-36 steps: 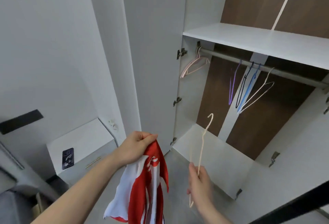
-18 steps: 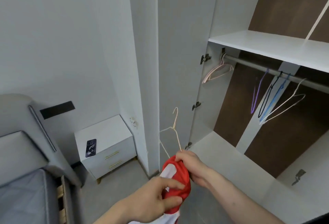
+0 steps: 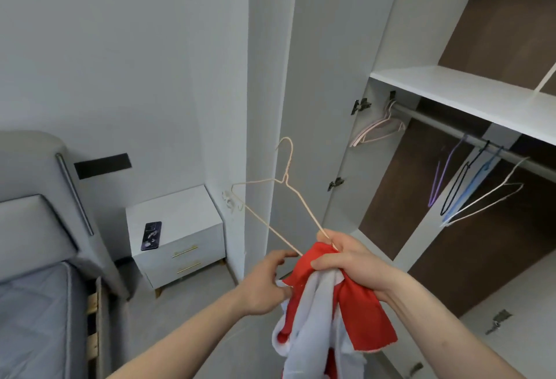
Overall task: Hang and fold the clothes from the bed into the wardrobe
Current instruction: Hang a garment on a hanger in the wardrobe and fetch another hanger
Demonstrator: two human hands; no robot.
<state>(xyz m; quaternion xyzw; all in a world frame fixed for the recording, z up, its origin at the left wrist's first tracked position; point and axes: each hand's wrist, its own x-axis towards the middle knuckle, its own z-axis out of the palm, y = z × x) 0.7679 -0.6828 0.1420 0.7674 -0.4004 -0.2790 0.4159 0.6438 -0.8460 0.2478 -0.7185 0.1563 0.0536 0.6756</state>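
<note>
A second ago each hand held one item apart; now our right hand point(image 3: 349, 261) grips hanger point(image 3: 284, 179) and red-and-white garment point(image 3: 361, 303) together, our left hand point(image 3: 263, 284) pinching its edge. We judge threading begun, short of the wardrobe rail point(image 3: 436, 121).

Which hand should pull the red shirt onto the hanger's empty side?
Left. The left hand is beside the bare side of the hanger; the right hand grips hanger and shirt.

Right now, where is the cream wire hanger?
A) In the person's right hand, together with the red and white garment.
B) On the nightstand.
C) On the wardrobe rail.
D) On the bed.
A: the right hand pinches one arm of the hanger against the red and white garment.
</note>
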